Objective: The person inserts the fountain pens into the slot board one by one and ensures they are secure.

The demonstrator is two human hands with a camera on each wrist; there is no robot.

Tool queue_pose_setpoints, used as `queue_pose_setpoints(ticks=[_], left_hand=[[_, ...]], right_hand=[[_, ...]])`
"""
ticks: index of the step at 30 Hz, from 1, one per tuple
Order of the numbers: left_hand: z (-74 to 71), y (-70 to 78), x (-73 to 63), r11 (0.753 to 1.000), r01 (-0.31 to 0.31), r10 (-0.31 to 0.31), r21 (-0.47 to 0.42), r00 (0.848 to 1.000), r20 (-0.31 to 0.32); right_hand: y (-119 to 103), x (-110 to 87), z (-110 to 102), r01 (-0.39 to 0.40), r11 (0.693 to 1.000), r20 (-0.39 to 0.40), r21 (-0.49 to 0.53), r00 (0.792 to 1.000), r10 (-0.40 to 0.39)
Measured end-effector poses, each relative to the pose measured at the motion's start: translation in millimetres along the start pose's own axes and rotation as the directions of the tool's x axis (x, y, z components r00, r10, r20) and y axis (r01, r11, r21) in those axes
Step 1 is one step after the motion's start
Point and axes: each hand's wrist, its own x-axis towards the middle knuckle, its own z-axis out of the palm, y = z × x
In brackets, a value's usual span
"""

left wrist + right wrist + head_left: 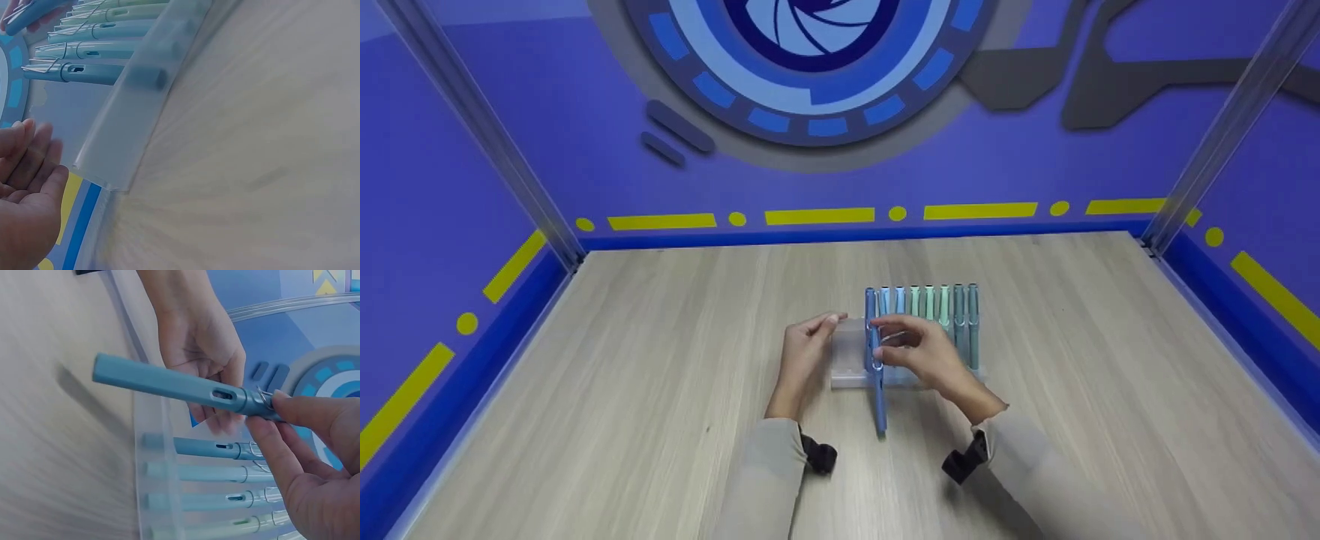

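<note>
A blue pen (879,401) with a wire clip is pinched near its clip end by the thumb and fingers of my right hand (922,352). It slants out over the front of a clear pen stand (849,381), its other end pointing towards me. My left hand (802,360) holds the stand's upper left edge between thumb and forefinger; the other fingers curve loosely beside it in the left wrist view. A row of upright pens stands in the holder, from a blue pen (205,447) at the left through light blue and green pens to dark green pens (974,330).
The stand rests on a wood-grain table (660,375). Behind the table rises a blue-purple wall (585,150) with yellow markings, and side panels close off left and right. Bare tabletop surrounds the stand.
</note>
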Motion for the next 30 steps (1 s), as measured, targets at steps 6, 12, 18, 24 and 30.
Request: queue_pose_setpoints(ticks=[6, 12, 18, 24, 30], left_hand=[[-0.4, 1.2, -0.2, 1.0, 0.021, -0.021, -0.001, 1.0, -0.006], [-0.6, 1.3, -1.1, 1.0, 0.018, -0.018, -0.014, 1.0, 0.003], [-0.2, 0.4, -1.1, 1.0, 0.004, -0.004, -0.013, 1.0, 0.008], [-0.1, 0.5, -0.5, 1.0, -0.01, 0.01, -0.009, 1.0, 0.015], [-0.4, 5.4, -2.4, 0.999, 0.028, -0.028, -0.027, 1.0, 0.009]], right_hand=[[-7.3, 8.0, 3.8, 0.031, 0.999, -0.09, 0.044, 0.996, -0.027], [-13.4, 15.0, 9.0, 0.054, 0.994, -0.186, 0.094, 0.982, -0.036], [-15.3, 19.8, 12.0, 0.089, 0.995, -0.27, 0.046, 0.96, -0.073], [-15.4, 23.4, 15.1, 0.106, 0.994, -0.325, 0.016, 0.941, -0.095], [-11.6, 27.0, 19.3, 0.174, 0.985, -0.331, 0.015, 0.93, -0.159]])
